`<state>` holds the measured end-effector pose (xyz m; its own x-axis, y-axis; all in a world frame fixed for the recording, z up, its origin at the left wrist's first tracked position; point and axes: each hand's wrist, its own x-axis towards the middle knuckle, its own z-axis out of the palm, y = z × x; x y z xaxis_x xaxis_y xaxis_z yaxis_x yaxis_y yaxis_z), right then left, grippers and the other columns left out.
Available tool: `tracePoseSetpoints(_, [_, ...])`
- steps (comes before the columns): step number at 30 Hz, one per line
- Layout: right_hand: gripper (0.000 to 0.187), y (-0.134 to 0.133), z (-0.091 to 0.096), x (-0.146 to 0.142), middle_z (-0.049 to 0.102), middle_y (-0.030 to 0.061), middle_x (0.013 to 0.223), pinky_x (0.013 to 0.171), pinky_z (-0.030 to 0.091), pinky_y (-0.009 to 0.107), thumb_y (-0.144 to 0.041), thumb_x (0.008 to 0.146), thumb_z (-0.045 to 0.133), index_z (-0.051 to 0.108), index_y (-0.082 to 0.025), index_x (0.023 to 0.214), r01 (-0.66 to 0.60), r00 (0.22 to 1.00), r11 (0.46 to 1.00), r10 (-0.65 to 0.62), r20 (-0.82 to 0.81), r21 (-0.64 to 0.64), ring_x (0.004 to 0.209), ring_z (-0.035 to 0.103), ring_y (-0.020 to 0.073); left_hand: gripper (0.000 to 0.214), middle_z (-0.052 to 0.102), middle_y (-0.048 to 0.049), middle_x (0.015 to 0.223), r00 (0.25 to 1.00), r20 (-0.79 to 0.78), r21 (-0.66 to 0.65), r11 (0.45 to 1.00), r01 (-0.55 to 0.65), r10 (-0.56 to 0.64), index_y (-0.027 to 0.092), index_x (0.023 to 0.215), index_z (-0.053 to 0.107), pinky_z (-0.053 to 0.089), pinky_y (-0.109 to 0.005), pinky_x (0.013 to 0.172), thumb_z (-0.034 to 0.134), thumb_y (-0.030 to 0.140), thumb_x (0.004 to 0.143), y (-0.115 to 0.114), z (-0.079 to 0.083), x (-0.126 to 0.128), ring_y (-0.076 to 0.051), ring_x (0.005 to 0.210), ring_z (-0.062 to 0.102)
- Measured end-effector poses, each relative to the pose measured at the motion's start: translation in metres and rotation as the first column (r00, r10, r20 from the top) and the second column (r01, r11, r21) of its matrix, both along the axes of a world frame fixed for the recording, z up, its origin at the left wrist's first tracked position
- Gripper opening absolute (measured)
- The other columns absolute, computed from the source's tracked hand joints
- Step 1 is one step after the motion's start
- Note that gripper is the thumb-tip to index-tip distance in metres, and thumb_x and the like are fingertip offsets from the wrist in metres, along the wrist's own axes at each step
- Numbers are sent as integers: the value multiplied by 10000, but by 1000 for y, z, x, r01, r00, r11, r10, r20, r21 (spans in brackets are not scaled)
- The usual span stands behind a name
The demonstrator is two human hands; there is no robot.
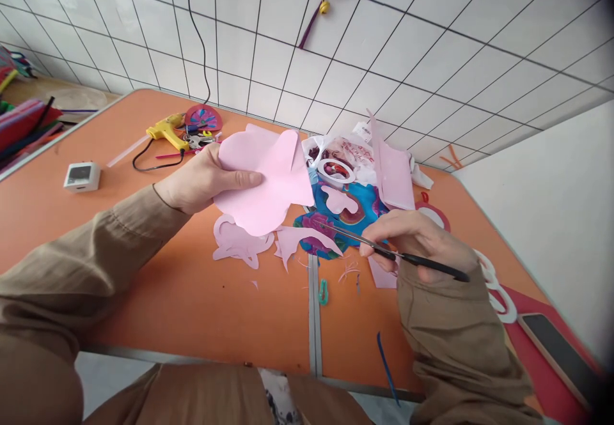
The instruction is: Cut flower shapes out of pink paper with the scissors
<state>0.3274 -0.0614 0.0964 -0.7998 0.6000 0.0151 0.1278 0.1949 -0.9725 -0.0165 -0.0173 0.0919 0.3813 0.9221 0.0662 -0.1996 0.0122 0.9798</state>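
Note:
My left hand (211, 179) pinches a large pink sheet (261, 188) with a wavy cut outline, thumb on top, held above the table. It looks like felt or foam; I cannot tell which. In my right hand (417, 239) is a pair of scissors (384, 250) with black handles, blades pointing left and apart from the pink sheet. Below the sheet lie pink offcuts (242, 243) and a curved pink strip (307, 239). Blue flowered fabric (357, 198) spreads behind the scissors, with a small pink cut-out (339, 200) on it.
A yellow glue gun (167, 132) with its cord and a small white box (82, 176) are at the left. A green clip (323, 292) lies near the table (192, 310) seam. Folded pink material (396, 172) stands by the tiled wall; a phone (556, 351) is at the right.

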Motion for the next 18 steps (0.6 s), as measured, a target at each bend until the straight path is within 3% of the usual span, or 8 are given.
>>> tracePoseSetpoints(4, [479, 1, 1, 0, 638, 51, 660, 521, 466, 226, -507, 771, 768, 744, -168, 1107, 31, 999, 1000, -31, -44, 2, 570, 594, 138, 309, 787, -92, 879, 999, 29, 47, 999, 27, -29, 115, 977, 727, 611, -330, 609, 835, 179, 695, -1, 1, -2, -250, 745, 744])
tracePoseSetpoints(10, [428, -1, 0, -4, 658, 62, 658, 484, 458, 211, -390, 737, 815, 747, -139, 1077, 52, 997, 998, -51, 60, -20, 596, 624, 153, 225, 779, -86, 813, 997, -76, 123, 992, 24, -15, 111, 874, 736, 598, -346, 597, 827, 194, 685, -2, 5, -3, -244, 704, 724])
tracePoseSetpoints(15, [400, -3, -6, -9, 648, 35, 642, 428, 409, 201, -392, 769, 759, 739, -145, 1084, 34, 996, 999, -35, 79, 18, 510, 577, 120, 446, 768, -67, 855, 983, -179, 78, 995, 60, -46, 123, 1029, 741, 605, -401, 653, 868, 259, 624, 1, 2, -5, -276, 739, 736])
tracePoseSetpoints(18, [399, -4, -6, -9, 651, 40, 659, 457, 406, 228, -458, 804, 713, 735, -160, 1067, 34, 996, 999, -33, 78, -16, 535, 585, 131, 466, 773, -88, 875, 988, -150, 59, 997, 43, -34, 112, 1054, 733, 602, -403, 655, 875, 259, 636, 2, 0, -5, -281, 743, 733])
